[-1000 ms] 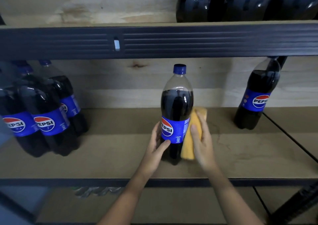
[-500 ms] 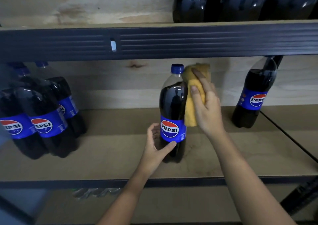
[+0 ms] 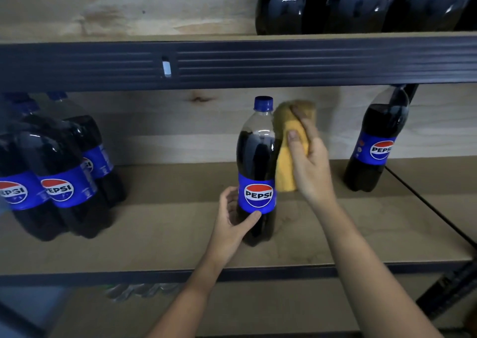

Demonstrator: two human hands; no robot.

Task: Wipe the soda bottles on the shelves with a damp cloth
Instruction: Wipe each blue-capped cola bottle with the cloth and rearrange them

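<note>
At the left edge of the frame a cluster of bottles (image 3: 55, 172) stands on the middle shelf (image 3: 160, 237); three labels show, though further caps behind hint at more, so the count there is at least three. Moving toward the centre, the left hand (image 3: 233, 221) grips the lower body of the centre bottle (image 3: 258, 172), thumb across the front below the label and fingers (image 3: 227, 195) curled round the left side, steadying it upright on the shelf board. Just right of it, the right hand (image 3: 308, 162) is clenched on a yellow cloth (image 3: 287, 157), pressing it against the bottle's right shoulder just below the blue cap; the cloth's top is blurred. To do this stroke well, it seems best to keep the base pinned, draw the cloth down the full height, then turn the bottle so the back gets the same pass, and finish at the cap and neck. Further right, one single bottle (image 3: 379, 141) stands alone, well apart, near the dark upright post. In the upper right of the frame, a wrapped pack of dark bottles (image 3: 361, 4) sits on the upper shelf (image 3: 232, 64); their number cannot be told. So: one cloth, two hands, five bottles clearly countable on the middle shelf
</note>
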